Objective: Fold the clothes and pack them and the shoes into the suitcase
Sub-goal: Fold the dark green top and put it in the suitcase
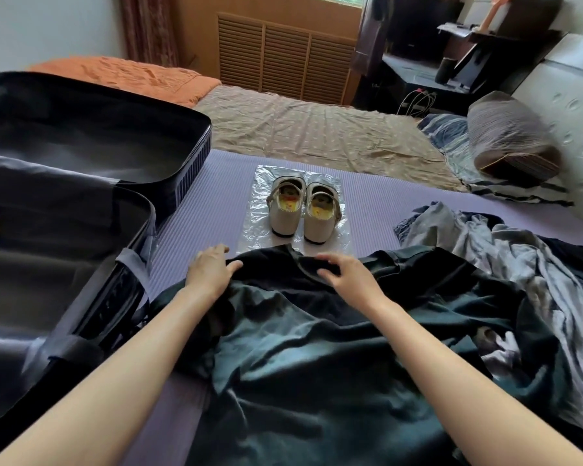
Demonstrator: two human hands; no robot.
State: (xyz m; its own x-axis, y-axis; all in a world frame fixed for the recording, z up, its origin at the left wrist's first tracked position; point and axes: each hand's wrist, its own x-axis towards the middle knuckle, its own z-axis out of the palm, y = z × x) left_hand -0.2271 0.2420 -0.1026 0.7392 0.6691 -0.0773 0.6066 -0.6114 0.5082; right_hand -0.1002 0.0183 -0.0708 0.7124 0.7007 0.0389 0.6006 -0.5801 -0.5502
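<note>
Viewing from the head camera: a dark green garment point(317, 348) lies spread and creased on the purple mat point(199, 203), directly in front of the person. Both hands are at its far edge, near the neckline. The left hand point(212, 267) lies flat on the garment's left shoulder, fingers straight and together, with no fabric gathered. The right hand point(344, 274) rests beside the collar, fingers loosely arched and spread over the cloth; no fold shows pinched between thumb and fingers.

Just beyond the hands, a pair of pale shoes point(300, 210) stands side by side on a clear plastic sheet point(260, 196), heels toward the person. The garment's far edge overlaps the sheet's near edge.

The open suitcase point(81, 196) lies to the left, its rim just beside the left forearm and touching the garment's left margin. A crumpled grey garment point(485, 250) is heaped to the right, overlapping the green one. Bare mat shows between suitcase and shoes, and right of the shoes.
</note>
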